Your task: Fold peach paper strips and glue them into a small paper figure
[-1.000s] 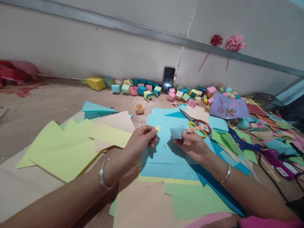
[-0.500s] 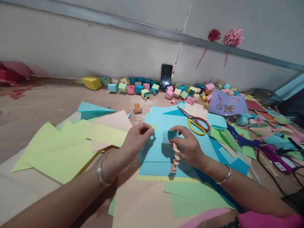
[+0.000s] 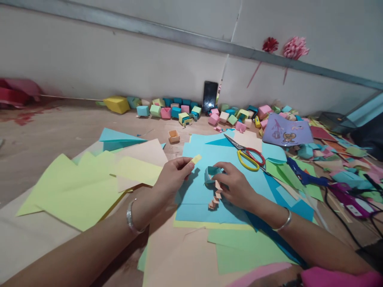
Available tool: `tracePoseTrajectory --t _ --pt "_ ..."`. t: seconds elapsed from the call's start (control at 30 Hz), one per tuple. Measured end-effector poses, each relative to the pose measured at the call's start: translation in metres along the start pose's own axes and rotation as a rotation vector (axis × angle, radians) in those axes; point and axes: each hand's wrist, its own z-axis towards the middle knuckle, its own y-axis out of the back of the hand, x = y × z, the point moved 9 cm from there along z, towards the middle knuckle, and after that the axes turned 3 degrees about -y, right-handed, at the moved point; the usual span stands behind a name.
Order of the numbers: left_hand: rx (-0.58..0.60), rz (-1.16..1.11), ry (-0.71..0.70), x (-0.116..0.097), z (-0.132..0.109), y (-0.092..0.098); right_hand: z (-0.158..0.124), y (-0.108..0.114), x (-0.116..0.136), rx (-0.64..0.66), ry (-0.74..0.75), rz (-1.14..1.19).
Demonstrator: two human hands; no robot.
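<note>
Left of the scissors (image 3: 249, 159), the right fingers (image 3: 228, 169) pinch a little blue paper box (image 3: 209, 178), with a folded peach strip (image 3: 216, 195) beside it. Farther left, the left fingers (image 3: 187, 169) pinch a yellow strip (image 3: 196, 158).

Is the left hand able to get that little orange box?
Probably yes: nothing tall stands between the left hand and the orange box, though that hand is holding a yellow paper strip.
</note>
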Motion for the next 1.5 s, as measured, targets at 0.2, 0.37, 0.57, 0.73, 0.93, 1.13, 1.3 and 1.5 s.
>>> tracePoseTrajectory --t 0.2,0.37,0.57,0.73,0.93,1.13,1.3,1.5 --pt "-0.097 -0.049 -0.013 -0.001 -0.002 0.008 -0.002 0.016 -0.013 -0.041 -0.035 -0.131" --pt "-0.257 -0.159 -0.061 -0.004 0.005 0.025 0.036 0.049 -0.014 0.025 -0.021 -0.189" --pt "-0.252 -0.194 -0.096 -0.001 0.007 0.028 0.162 -0.01 0.008 0.171 0.122 -0.183" --pt "-0.282 -0.134 -0.14 0.003 0.008 0.035 0.217 -0.063 0.009 0.187 0.166 -0.126" --pt "-0.316 -0.032 -0.24 -0.014 0.01 0.04 0.159 0.004 -0.002 -0.01 0.076 -0.036" --pt "-0.341 0.141 -0.444 -0.049 -0.001 0.034 0.069 0.058 0.033 -0.368 0.052 0.078" --pt "-0.303 0.387 -0.689 -0.077 -0.023 0.019 0.045 0.05 0.041 -0.491 0.041 0.121" --pt "-0.262 0.471 -0.831 -0.089 -0.039 0.005 0.039 0.045 0.041 -0.507 0.032 0.042"
